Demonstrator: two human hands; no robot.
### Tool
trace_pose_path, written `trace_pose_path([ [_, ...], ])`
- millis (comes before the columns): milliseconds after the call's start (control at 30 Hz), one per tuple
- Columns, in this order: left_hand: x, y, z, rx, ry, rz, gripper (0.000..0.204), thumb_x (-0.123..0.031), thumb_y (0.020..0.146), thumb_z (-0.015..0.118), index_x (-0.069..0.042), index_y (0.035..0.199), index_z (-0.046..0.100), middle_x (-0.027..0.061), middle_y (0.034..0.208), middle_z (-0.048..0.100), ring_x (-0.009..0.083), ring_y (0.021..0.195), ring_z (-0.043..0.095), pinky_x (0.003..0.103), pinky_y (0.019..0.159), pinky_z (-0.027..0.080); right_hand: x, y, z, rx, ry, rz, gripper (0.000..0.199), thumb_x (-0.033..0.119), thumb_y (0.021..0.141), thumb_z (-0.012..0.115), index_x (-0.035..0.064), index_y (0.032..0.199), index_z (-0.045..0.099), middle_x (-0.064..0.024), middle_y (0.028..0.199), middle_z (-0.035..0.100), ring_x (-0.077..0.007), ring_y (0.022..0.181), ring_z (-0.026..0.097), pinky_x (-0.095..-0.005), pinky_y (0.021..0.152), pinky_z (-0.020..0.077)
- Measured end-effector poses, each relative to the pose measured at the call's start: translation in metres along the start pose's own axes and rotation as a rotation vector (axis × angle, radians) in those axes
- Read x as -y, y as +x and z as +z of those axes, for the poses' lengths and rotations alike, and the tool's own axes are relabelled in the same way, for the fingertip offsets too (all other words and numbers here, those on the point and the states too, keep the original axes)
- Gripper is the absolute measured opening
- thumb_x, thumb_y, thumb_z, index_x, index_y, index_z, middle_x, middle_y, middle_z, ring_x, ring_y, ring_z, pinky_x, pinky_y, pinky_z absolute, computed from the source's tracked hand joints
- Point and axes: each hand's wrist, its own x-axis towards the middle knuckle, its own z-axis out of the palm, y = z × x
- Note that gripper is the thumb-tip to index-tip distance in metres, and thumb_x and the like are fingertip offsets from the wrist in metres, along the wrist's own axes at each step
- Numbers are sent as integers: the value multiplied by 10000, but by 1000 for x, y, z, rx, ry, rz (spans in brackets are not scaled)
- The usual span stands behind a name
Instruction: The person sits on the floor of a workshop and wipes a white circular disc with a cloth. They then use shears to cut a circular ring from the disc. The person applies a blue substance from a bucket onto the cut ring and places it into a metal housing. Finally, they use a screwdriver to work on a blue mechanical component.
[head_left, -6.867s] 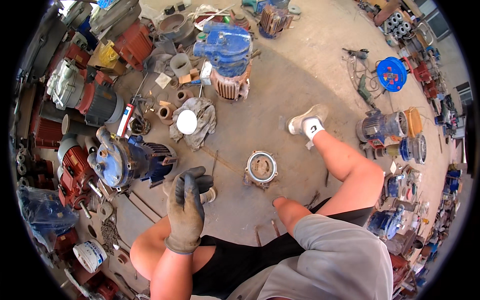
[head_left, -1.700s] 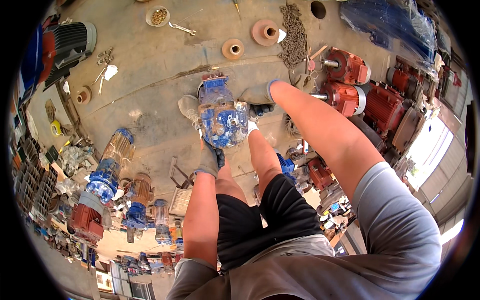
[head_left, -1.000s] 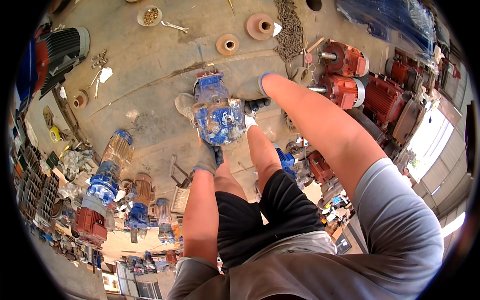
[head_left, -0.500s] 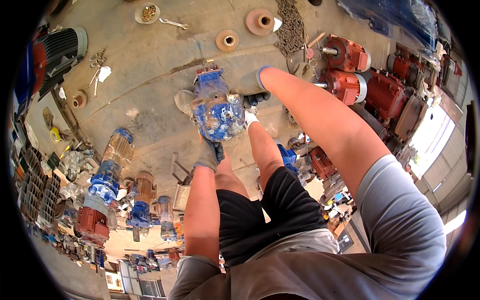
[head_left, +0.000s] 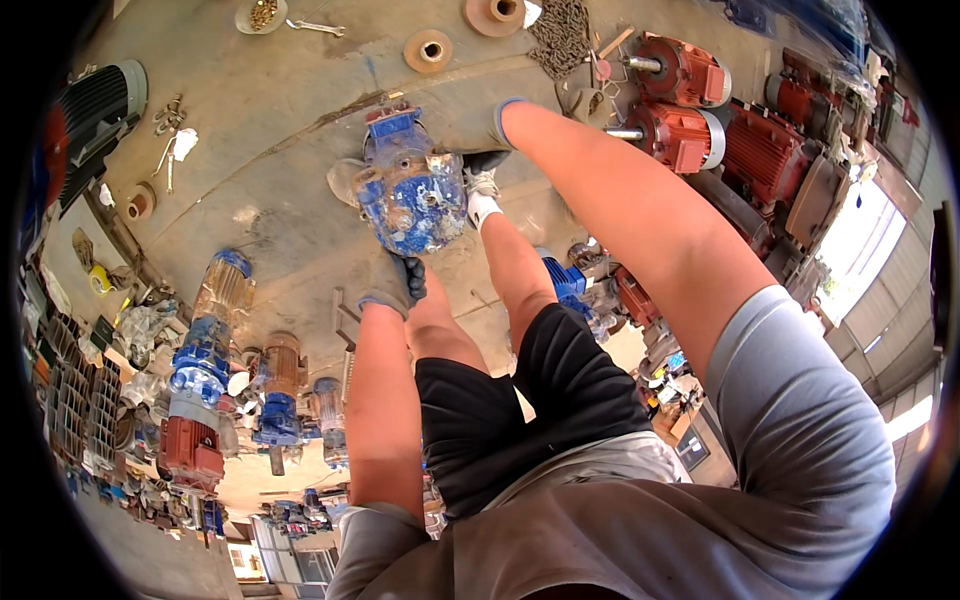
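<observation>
A blue gear housing with chipped, worn paint and a flanged top opening sits on the floor between my feet. My left hand, in a grey glove with dark fingers, is curled at the housing's near lower edge. Beside the upper right of the housing, my gloved right hand is closed against it, its fingers partly hidden. My right shoe stands close by the housing's right side, and the left one shows at its left.
Two ring-shaped parts lie ahead, one of them a rusty flange, near a chain and a wrench. Red motors stand at the right. Blue and rusty geared motors line the left, past a dark finned motor.
The view has shifted, so most things appear further left and higher. My right hand's fingers have drawn up along the housing's side, showing more of my right shoe. My left hand stays at the near edge.
</observation>
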Motion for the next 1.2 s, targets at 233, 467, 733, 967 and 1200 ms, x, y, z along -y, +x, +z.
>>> trace_pose_path([
  [233,0,4,-5,22,106,40,450,-473,1073,398,-194,721,434,22,543,420,171,429,299,333,423,229,-79,57,70,-514,-81,-382,256,69,873,726,49,1115,805,-91,1330,715,-261,1115,704,-364,978,568],
  [467,-14,-7,-12,-279,654,-55,440,-440,1085,371,-137,861,598,81,650,626,193,427,422,339,411,294,-75,56,100,-757,-213,-316,316,30,735,760,71,1042,822,-110,1276,750,-282,1151,710,-358,970,588],
  [733,14,-9,1,-715,959,960,327,-219,991,561,-25,1244,636,250,1155,739,457,1109,689,495,958,555,-79,54,64,-918,547,-171,377,194,977,567,4,1283,679,-126,1062,769,-281,977,729,-393,867,580],
  [967,48,5,-6,-972,1637,943,377,-308,956,676,-53,1233,665,234,1130,756,375,1055,744,463,881,597,-92,-8,48,-601,-311,3,471,313,962,644,124,1394,649,-131,1220,762,-380,1107,728,-471,991,567],
  [1200,62,19,5,-1174,1459,959,406,-440,968,661,-92,1172,703,142,1117,783,357,987,769,456,819,608,-95,-3,105,-507,-709,-252,292,181,926,648,114,1173,791,-138,1124,789,-346,1062,754,-468,930,590],
])
